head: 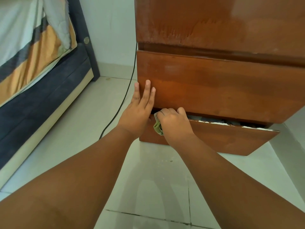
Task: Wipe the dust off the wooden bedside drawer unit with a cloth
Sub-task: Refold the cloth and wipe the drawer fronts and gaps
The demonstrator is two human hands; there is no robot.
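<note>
The wooden bedside drawer unit (222,90) fills the upper right, its dusty top streaked. The bottom drawer (222,138) stands pulled out a little, with cloth items showing in the gap. My left hand (140,109) lies flat with fingers spread against the left end of the upper drawer front. My right hand (175,124) is closed on a crumpled green-grey cloth (158,127) and presses it at the top left edge of the bottom drawer, just under the upper drawer.
A bed (38,83) with a dark blue base and striped bedding stands at the left. A black cable (127,90) hangs down the unit's left side onto the pale tiled floor (156,187). A white wall is behind.
</note>
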